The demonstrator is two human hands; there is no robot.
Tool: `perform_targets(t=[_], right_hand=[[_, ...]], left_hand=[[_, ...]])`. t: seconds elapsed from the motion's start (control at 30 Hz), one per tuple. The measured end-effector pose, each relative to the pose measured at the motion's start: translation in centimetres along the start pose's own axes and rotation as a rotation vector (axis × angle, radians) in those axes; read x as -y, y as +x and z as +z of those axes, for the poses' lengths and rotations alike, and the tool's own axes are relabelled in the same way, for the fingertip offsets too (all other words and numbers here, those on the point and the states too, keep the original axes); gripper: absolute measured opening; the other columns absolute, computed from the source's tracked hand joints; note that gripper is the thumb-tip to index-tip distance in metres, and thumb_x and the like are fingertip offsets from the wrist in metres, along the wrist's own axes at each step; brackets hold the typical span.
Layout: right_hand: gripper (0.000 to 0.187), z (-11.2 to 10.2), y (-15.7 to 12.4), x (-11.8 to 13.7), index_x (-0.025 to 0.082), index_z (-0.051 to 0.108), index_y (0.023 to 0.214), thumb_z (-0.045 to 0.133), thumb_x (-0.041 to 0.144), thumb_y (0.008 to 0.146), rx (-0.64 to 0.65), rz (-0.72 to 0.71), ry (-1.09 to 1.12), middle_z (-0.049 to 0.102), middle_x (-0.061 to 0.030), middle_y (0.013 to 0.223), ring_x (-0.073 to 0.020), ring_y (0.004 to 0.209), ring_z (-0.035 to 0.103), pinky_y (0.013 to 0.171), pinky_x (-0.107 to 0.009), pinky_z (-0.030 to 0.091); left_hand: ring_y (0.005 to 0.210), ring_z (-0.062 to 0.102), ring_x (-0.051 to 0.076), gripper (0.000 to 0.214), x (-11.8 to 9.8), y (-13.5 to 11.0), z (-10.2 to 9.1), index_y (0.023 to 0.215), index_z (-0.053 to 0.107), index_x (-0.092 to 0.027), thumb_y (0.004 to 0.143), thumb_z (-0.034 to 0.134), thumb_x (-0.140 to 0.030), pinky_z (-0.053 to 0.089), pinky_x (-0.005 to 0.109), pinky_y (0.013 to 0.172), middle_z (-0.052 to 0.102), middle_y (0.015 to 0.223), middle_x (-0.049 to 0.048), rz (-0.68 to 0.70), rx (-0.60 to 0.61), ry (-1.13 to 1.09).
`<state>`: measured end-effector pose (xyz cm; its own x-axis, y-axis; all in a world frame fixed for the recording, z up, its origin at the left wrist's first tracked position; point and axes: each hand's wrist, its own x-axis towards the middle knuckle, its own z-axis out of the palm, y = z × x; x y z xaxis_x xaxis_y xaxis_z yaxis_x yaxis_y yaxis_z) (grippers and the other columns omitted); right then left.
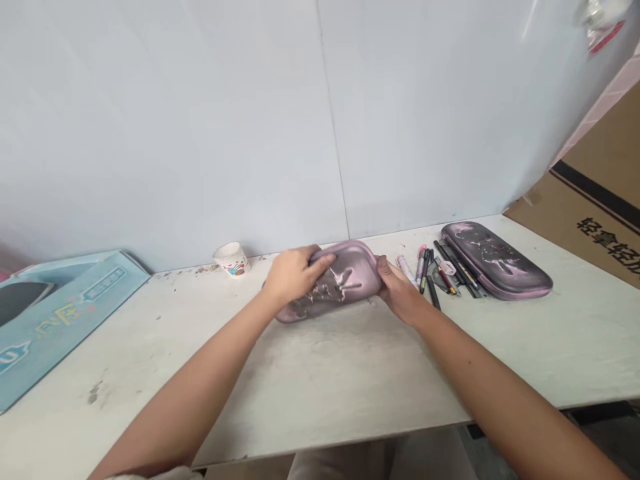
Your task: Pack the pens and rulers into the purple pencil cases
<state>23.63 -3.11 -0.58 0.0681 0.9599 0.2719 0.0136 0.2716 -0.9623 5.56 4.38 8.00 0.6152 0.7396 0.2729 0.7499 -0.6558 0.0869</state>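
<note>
A mauve-and-black hard-shell pencil case (pixel 337 285) with a pale splash pattern lies on the white table (pixel 340 380), held between both hands. My left hand (pixel 295 275) grips its left end from above, fingers over the top edge. My right hand (pixel 397 290) holds its right end. A matching pencil case (pixel 495 260) lies shut to the right, apart from my hands. Several pens and markers (pixel 447 270) lie in a loose group just beyond my right hand, which is nearest to them.
A small paper cup (pixel 231 259) with a colourful print stands against the wall behind my left hand. A flat light-blue box (pixel 60 320) lies at the table's left end. A cardboard box (pixel 593 207) with black lettering stands beyond the right end. Pale panels rise behind the table.
</note>
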Motion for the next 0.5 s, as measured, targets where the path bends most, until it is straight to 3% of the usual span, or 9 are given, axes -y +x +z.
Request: perform_targets(t=[0.1, 0.2, 0.33, 0.5], right_hand=[[0.060, 0.7, -0.6, 0.2, 0.017, 0.048, 0.117, 0.049, 0.061, 0.076, 0.113, 0.022, 0.061, 0.061, -0.0093, 0.106, -0.0191, 0.097, 0.058, 0.083, -0.033, 0.046], [0.053, 1.5, -1.0, 0.3, 0.017, 0.054, 0.109, 0.060, 0.054, 0.072, 0.183, 0.046, -0.098, 0.063, -0.0075, 0.100, -0.0197, 0.094, 0.058, 0.083, -0.034, 0.045], [0.036, 1.8, -1.3, 0.2, 0.017, 0.059, 0.091, 0.055, 0.049, 0.076, 0.142, 0.054, -0.298, 0.065, -0.0041, 0.084, -0.0176, 0.080, 0.060, 0.073, -0.030, 0.045], [0.024, 1.5, -1.2, -0.4, 0.019, 0.058, 0.076, 0.041, 0.033, 0.085, 0.132, -0.051, -0.613, 0.062, -0.0001, 0.066, -0.0135, 0.067, 0.057, 0.067, -0.026, 0.040]], left_hand=[[0.062, 0.054, 0.017, 0.058, 0.5, -0.1, -0.9, 0.074, 0.057, -0.018, 0.086, 0.019, -0.060, 0.032, 0.025, 0.056, 0.061, 0.066, 0.0038, -0.114, -0.076, -0.095], [0.059, 0.051, 0.016, 0.060, 0.8, -0.6, -1.4, 0.071, 0.057, -0.017, 0.085, 0.020, -0.062, 0.031, 0.025, 0.055, 0.059, 0.062, 0.0033, -0.160, -0.097, -0.116], [0.058, 0.051, 0.016, 0.061, 1.1, -1.3, -1.3, 0.071, 0.058, -0.018, 0.084, 0.020, -0.064, 0.029, 0.025, 0.053, 0.058, 0.059, 0.0030, -0.173, -0.088, -0.106], [0.060, 0.054, 0.018, 0.063, 1.3, -1.8, -0.9, 0.073, 0.059, -0.018, 0.083, 0.019, -0.066, 0.030, 0.026, 0.054, 0.061, 0.062, 0.0049, -0.181, -0.068, -0.033]])
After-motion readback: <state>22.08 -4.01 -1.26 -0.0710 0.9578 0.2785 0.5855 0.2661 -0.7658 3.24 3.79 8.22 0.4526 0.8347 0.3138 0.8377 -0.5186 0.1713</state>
